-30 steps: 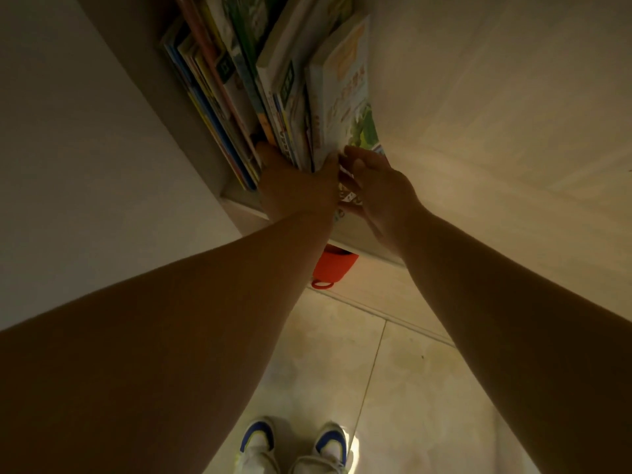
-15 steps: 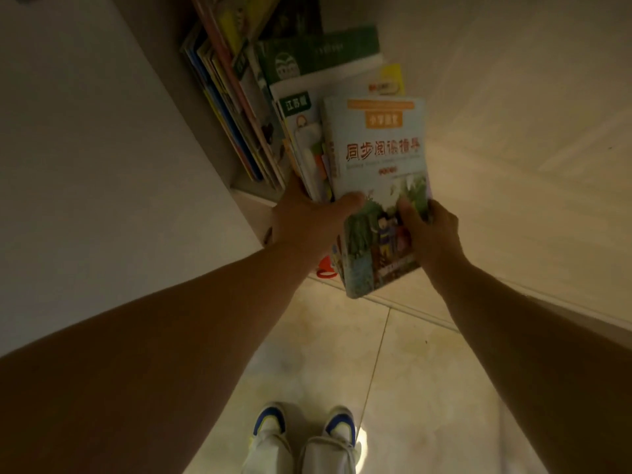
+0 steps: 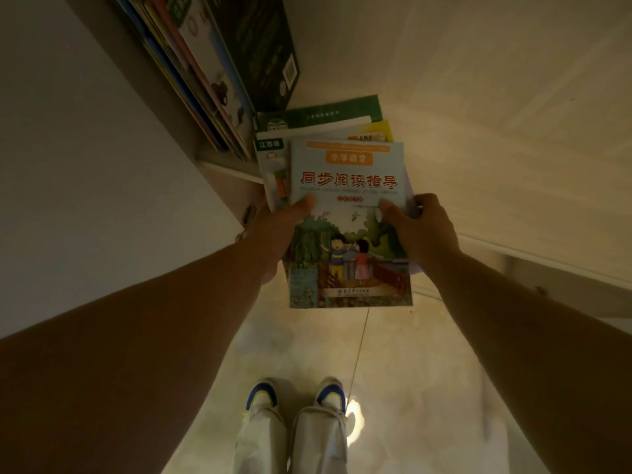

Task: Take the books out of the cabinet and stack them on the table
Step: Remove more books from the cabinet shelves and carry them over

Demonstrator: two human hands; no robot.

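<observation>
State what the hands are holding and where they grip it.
A small stack of books: left hand grips its left edge, right hand its right edge, thumbs on the top cover.

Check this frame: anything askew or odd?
The held books are fanned unevenly between the left hand and right hand. The shelf books lean sideways. No damage shows.

My arms are bare; I wear pale trousers [image 3: 290,443] and white sneakers [image 3: 261,398] with blue toes.
</observation>
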